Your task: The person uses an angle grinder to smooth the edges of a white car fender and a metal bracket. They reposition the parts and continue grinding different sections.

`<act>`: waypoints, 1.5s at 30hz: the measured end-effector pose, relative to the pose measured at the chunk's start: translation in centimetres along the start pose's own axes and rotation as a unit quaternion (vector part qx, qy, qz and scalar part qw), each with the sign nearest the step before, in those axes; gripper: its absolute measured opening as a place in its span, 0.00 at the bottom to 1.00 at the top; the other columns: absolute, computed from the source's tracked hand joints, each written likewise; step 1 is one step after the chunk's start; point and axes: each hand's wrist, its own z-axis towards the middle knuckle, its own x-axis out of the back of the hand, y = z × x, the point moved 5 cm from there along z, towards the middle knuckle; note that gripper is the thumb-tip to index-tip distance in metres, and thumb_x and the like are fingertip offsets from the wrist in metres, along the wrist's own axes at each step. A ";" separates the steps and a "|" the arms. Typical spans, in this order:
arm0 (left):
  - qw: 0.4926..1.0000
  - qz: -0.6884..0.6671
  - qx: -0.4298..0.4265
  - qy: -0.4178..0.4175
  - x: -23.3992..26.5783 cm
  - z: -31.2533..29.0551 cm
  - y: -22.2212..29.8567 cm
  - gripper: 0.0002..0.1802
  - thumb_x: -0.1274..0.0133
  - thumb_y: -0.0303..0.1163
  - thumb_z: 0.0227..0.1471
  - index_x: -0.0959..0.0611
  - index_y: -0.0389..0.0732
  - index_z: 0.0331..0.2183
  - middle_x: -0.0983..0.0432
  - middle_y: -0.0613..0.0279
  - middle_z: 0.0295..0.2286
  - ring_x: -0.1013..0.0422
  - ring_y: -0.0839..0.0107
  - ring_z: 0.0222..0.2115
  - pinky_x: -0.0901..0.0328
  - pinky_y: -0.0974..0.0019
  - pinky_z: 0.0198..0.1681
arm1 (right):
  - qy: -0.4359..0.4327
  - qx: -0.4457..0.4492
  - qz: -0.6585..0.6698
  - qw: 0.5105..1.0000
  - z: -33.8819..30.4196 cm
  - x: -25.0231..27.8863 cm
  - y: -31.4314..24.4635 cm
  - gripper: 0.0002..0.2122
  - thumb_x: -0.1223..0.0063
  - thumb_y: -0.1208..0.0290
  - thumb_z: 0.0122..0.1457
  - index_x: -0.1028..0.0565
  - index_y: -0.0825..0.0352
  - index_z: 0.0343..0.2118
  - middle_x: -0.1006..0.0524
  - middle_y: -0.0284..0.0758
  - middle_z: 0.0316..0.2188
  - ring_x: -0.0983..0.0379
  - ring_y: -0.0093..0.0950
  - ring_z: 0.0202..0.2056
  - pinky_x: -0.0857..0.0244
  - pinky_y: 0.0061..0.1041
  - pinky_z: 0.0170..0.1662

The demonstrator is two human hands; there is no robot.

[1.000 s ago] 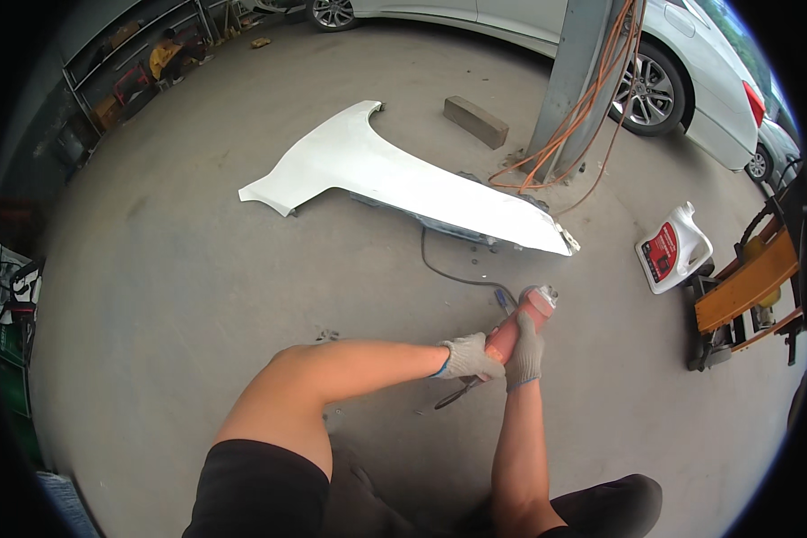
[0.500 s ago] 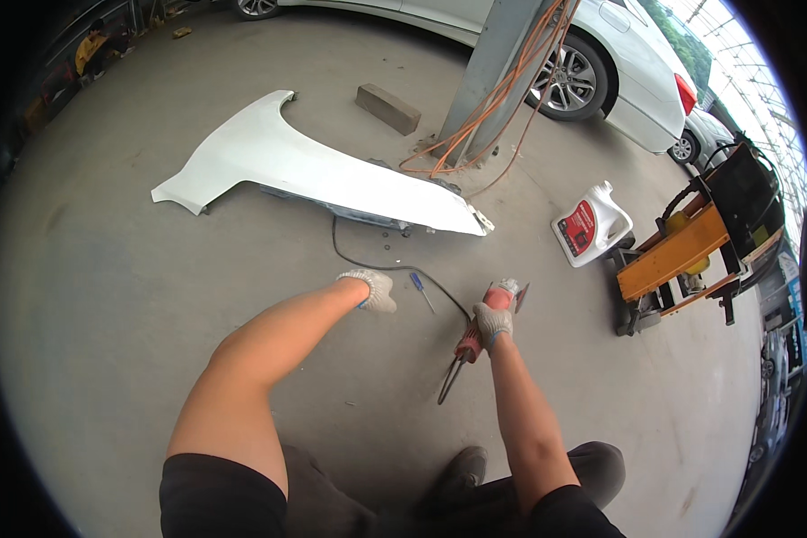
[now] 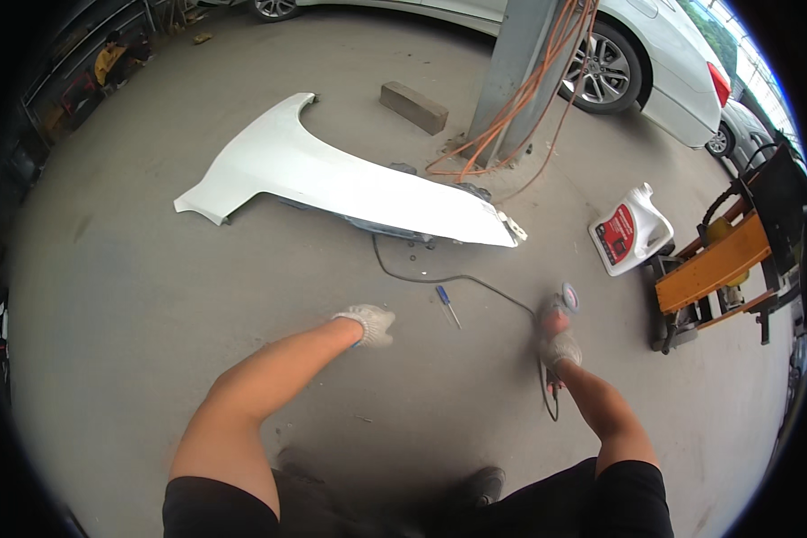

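Observation:
My right hand (image 3: 562,350), in a pale knit glove, is closed round the body of a red angle grinder (image 3: 556,320). A round disc (image 3: 570,297) shows at its far end, and the grinder is somewhat blurred. Its dark cord (image 3: 475,279) runs across the floor towards a white car fender (image 3: 332,170). My left hand (image 3: 368,325), gloved the same way, hovers left of a blue-handled screwdriver (image 3: 449,307) on the floor. Its fingers are curled in, with nothing seen in them. The fender lies ahead of both hands, over dark parts partly hidden beneath it.
A white jug with a red label (image 3: 630,231) stands right of the fender, beside an orange and black wheeled cart (image 3: 713,260). Orange hoses (image 3: 511,117) hang on a grey post (image 3: 520,72). A block (image 3: 414,108) and white car (image 3: 663,72) are farther off; a person (image 3: 110,63) is far left.
My right hand has carried the grinder to the right, and its disc now faces more into view. My left hand is slightly lower. The whole view has shifted, with the fender farther right in it.

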 end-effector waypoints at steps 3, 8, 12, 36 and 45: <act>1.000 0.016 0.002 0.022 0.1 1.4 0.3 0.27 0.48 0.41 0.56 0.22 0.39 0.55 0.24 0.45 0.54 0.27 0.47 0.55 0.31 0.48 0.58 | 0.053 0.004 0.025 0.998 -3.5 0.2 -2.6 0.35 0.41 0.57 0.57 0.38 0.69 0.65 0.25 0.52 0.57 0.26 0.50 0.57 0.30 0.45 0.58; 0.991 0.061 -0.060 0.105 1.6 7.4 6.2 0.24 0.49 0.29 0.56 0.23 0.41 0.55 0.30 0.52 0.59 0.29 0.47 0.57 0.32 0.48 0.59 | 0.098 0.011 0.050 0.994 -1.7 -1.9 -1.6 0.37 0.38 0.55 0.56 0.39 0.70 0.64 0.26 0.52 0.57 0.27 0.50 0.58 0.31 0.44 0.60; 0.967 0.085 -0.124 0.207 1.1 11.5 8.0 0.25 0.48 0.24 0.54 0.22 0.41 0.55 0.29 0.54 0.57 0.28 0.49 0.57 0.31 0.48 0.58 | 0.003 0.003 0.043 0.999 -2.2 -0.7 -2.6 0.45 0.37 0.52 0.56 0.45 0.71 0.70 0.29 0.51 0.62 0.28 0.47 0.60 0.33 0.42 0.62; 0.983 -0.166 0.026 0.075 -0.9 5.9 2.0 0.28 0.46 0.48 0.56 0.19 0.39 0.51 0.19 0.47 0.47 0.22 0.51 0.48 0.30 0.53 0.54 | 0.198 0.221 0.138 0.945 1.0 9.0 -21.7 0.27 0.51 0.50 0.65 0.27 0.78 0.44 0.18 0.55 0.30 0.18 0.46 0.32 0.24 0.40 0.40; 0.810 -0.531 0.129 0.211 0.7 -3.0 -3.9 0.38 0.44 0.56 0.58 0.22 0.32 0.54 0.21 0.48 0.48 0.23 0.64 0.47 0.30 0.59 0.51 | -0.042 0.168 0.622 0.764 1.8 8.0 -24.4 0.11 0.46 0.66 0.60 0.27 0.71 0.37 0.26 0.34 0.22 0.28 0.26 0.18 0.33 0.30 0.18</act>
